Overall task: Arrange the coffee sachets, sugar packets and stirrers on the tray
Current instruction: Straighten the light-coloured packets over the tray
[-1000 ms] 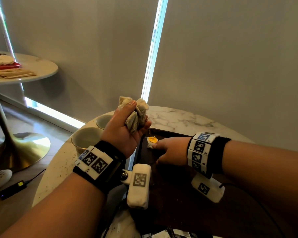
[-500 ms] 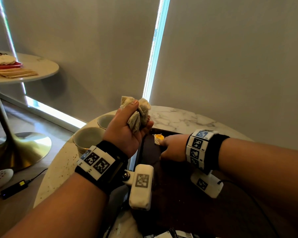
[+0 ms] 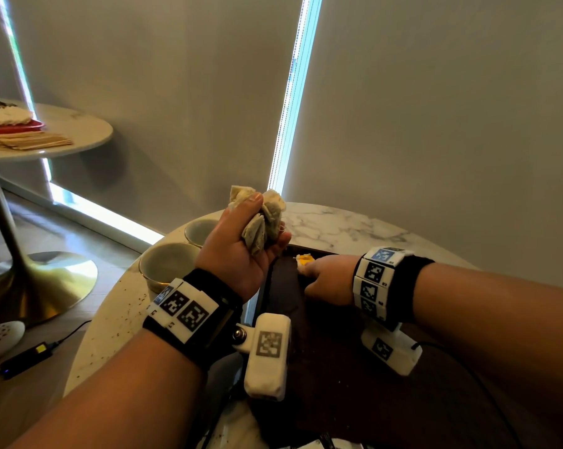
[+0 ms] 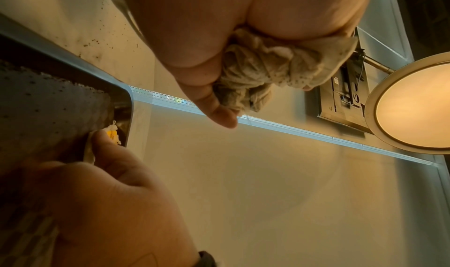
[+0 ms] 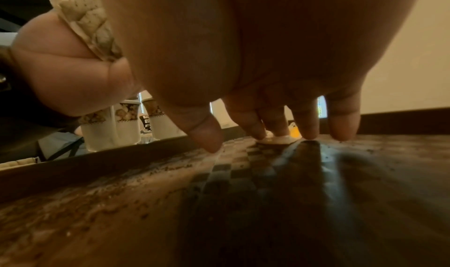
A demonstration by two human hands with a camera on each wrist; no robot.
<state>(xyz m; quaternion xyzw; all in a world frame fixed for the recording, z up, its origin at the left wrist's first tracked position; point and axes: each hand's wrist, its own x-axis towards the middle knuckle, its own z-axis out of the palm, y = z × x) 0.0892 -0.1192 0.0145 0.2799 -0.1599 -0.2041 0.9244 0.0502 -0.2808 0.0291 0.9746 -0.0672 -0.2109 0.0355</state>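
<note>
left hand [image 3: 238,254] clenches sachets [image 3: 260,218] above tray [image 3: 283,286] | right hand [image 3: 328,277] fingertips press yellow packet [image 3: 304,261], far-left corner

A bunch of crumpled, beige, speckled sachets [image 3: 261,222] is held raised above the left edge of the dark tray [image 3: 322,367]. A small white-and-yellow packet [image 3: 303,261] lies flat in the tray's far left corner, beneath fingertips. Brown granules speckle the tray floor.

Dim room; bright daylight strips at blind gaps [image 3: 294,92]. Warm glare from ceiling lamp [image 4: 414,107]. Wrist views blurred, edges warped, foreground soft.
</note>
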